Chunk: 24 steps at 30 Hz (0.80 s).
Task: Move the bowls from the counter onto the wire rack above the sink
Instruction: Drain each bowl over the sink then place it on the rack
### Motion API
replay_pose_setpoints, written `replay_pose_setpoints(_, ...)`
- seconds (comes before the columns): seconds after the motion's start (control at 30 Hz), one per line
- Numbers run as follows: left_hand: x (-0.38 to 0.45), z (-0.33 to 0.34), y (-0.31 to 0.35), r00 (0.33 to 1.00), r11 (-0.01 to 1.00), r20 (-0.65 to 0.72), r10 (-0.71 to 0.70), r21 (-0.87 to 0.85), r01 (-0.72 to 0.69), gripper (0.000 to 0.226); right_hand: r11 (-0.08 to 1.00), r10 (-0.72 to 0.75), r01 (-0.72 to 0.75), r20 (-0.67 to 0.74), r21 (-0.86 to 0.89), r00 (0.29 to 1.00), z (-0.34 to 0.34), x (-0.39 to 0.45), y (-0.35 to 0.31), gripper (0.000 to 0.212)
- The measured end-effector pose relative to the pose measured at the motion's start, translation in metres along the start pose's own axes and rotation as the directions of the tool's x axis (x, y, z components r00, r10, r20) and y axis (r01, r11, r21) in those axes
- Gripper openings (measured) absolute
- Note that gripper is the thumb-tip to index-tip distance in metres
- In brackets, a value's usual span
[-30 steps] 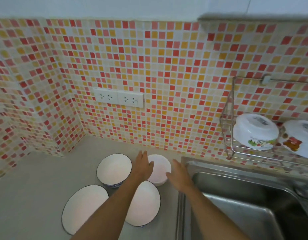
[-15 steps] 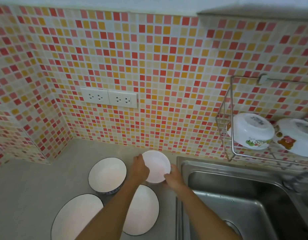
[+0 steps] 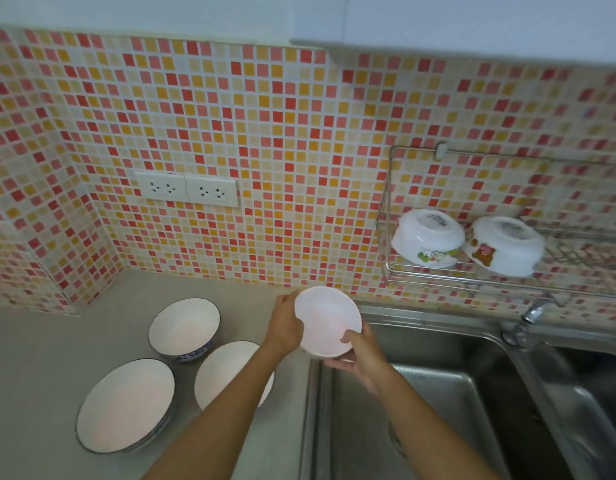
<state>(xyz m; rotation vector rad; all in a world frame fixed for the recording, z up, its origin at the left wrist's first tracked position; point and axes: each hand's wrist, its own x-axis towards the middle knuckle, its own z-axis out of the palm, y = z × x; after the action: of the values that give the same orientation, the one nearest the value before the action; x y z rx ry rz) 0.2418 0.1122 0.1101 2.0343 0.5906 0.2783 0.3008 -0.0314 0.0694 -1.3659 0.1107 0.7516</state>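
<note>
Your left hand [image 3: 285,326] and right hand [image 3: 360,351] both grip the small round white bowl [image 3: 327,320] — fingers curled on its rim — over the steel sink's [image 3: 438,403] edge.

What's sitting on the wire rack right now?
On the wire rack sit two upside-down white bowls with cartoon prints. Its blurred right end can't be made out.

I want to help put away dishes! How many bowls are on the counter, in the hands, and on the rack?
Counter bowls: 3
Held bowl, in both hands: 1
Rack bowls: 2
Total: 6
</note>
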Motion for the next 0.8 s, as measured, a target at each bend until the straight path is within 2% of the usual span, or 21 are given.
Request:
replay_pose_setpoints(0.2, -0.041, 0.066, 0.02, 0.994, 0.994, 0.038, 0.102, -0.041, -0.1, 0.035, 0.997, 0.019, -0.02, 0.012, 0.072, 1.0, -0.087, -0.042, -0.003, 0.054)
replay_pose_setpoints(0.33, -0.066, 0.111, 0.029, 0.984, 0.984, 0.047, 0.171, -0.058, -0.168, 0.033, 0.998, 0.009, -0.005, -0.066, 0.067, 0.998, -0.146, -0.059, -0.001, 0.059)
replay_pose_setpoints(0.5, -0.1, 0.168, -0.003, 0.989, 0.971, 0.124, 0.08, 0.216, -0.106, 0.058, 0.99, 0.018, 0.006, -0.167, 0.141, 0.986, -0.217, -0.072, 0.004, 0.058)
replay_pose_setpoints(0.63, -0.148, 0.203, -0.037, 0.952, 0.925, 0.3, 0.06, 0.341, -0.166, 0.109, 0.992, 0.036, -0.009, -0.216, 0.125, 0.976, -0.257, -0.085, 0.009, 0.055)
replay_pose_setpoints(0.7, -0.172, 0.216, -0.056, 0.939, 0.872, 0.345, 0.008, 0.456, -0.175, 0.113, 0.992, 0.039, -0.011, -0.228, 0.124, 0.973, -0.27, -0.09, 0.012, 0.053)
replay_pose_setpoints(0.8, -0.194, 0.223, -0.075, 0.942, 0.79, 0.334, -0.036, 0.587, -0.178, 0.1, 0.993, 0.045, -0.013, -0.264, 0.12, 0.964, -0.282, -0.094, 0.013, 0.057)
